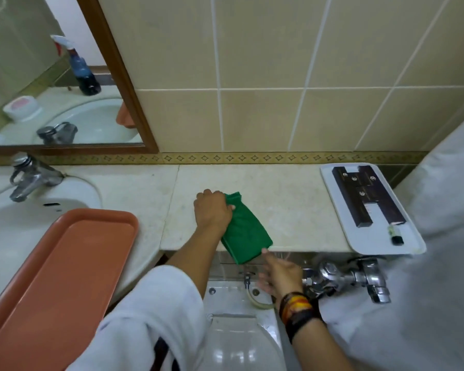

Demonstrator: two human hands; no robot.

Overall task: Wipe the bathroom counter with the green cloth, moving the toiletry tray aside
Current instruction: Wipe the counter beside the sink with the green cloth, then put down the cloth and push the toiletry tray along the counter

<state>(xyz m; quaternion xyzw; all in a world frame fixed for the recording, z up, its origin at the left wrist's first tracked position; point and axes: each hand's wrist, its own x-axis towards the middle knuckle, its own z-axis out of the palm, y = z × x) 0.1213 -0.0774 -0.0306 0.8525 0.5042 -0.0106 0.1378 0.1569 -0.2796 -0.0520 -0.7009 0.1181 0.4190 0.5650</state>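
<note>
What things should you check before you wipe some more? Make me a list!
1. Left hand holding the green cloth: ok, it grips the far end.
2. Cloth flat on the counter: not ok, its near end hangs over the front edge.
3. Right hand helping: ok, a fingertip touches the cloth's near corner.
4. White toiletry tray moved aside: ok, it sits at the counter's right end, apart from the cloth.
5. Tray steady: cannot tell, its near corner looks close to the edge.
6. Orange tray out of the way: ok, it rests over the sink.

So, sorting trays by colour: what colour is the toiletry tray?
White, seen in the head view: toiletry tray holding dark boxes.
</note>
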